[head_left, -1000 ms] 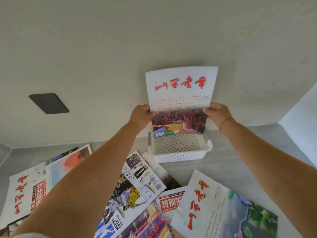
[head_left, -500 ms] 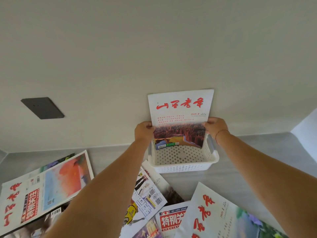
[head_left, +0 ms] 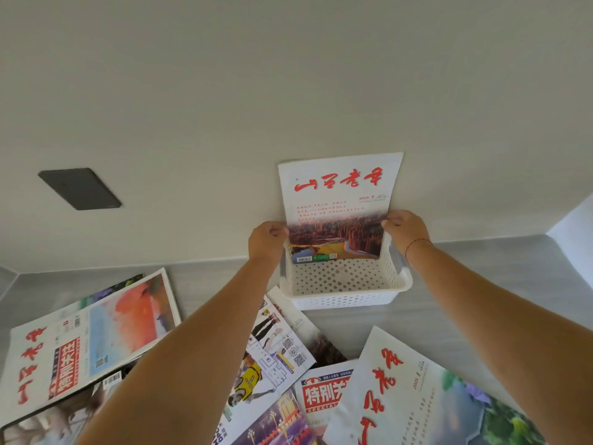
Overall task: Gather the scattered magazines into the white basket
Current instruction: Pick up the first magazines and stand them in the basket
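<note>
Now that magazine (head_left: 340,200) has sunk, bottom edge inside basket (head_left: 346,298) at back wall; left grip (head_left: 267,239), right grip (head_left: 406,231) pinch its sides; release likely next.

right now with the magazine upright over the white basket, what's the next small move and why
Probably lower the magazine until it rests, then let go. The left hand and right hand pinch its side edges; it stands upright, bottom edge already inside the white basket by the far wall. Whether it touches bottom is unclear.
</note>
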A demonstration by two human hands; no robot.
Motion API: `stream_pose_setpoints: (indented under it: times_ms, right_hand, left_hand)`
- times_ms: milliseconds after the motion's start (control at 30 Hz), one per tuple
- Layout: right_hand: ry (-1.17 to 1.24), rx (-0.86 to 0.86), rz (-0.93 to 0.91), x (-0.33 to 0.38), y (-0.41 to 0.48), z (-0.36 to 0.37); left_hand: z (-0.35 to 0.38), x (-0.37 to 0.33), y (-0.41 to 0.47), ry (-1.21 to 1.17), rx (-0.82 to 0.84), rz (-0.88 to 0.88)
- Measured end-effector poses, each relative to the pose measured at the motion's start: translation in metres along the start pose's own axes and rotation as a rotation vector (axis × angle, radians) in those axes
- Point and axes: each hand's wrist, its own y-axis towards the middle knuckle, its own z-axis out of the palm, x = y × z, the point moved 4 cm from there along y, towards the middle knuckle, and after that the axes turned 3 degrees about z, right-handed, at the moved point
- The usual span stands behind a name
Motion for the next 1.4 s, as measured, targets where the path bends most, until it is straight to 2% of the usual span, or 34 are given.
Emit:
stream_pose_setpoints:
  times_ms: [200,300,400,567,700,800,933,1100,1400]
  right_hand:
    - [0.131,-0.279,-0.007,-0.015,-0.061,0.001]
    - [0.169,-0.278,-0.028,-0.029,-0.112,0.019]
    - [0.122,-0.149,0.001,-0.047,-0.161,0.051]
    - [0.033,0.237,0.035,-0.064,-0.211,0.113]
    - [-0.117,0.402,0.044,-0.063,-0.222,0.145]
    - [-0.224,0.429,0.005,-0.056,-0.222,0.158]
    - [-0.218,0.440,0.018,-0.049,-0.224,0.165]
    - [-0.241,0.448,0.036,-0.047,-0.222,0.160]
    - [0.145,0.642,0.349,-0.066,-0.235,0.151]
  left_hand:
    - [-0.045,0.044,-0.042,0.023,-0.034,-0.014]
    - [-0.075,0.087,-0.069,0.071,-0.067,-0.089]
    - [-0.104,0.132,-0.100,0.083,-0.100,-0.204]
    - [-0.142,0.192,-0.167,0.134,-0.241,-0.351]
    - [-0.159,0.227,-0.220,0.165,-0.341,-0.435]
    - [-0.160,0.237,-0.241,0.143,-0.347,-0.524]
    - [-0.154,0.233,-0.243,0.000,-0.267,-0.509]
    - [-0.160,0.235,-0.236,-0.090,-0.268,-0.516]
    - [-0.161,0.229,-0.239,-0.083,-0.242,-0.506]
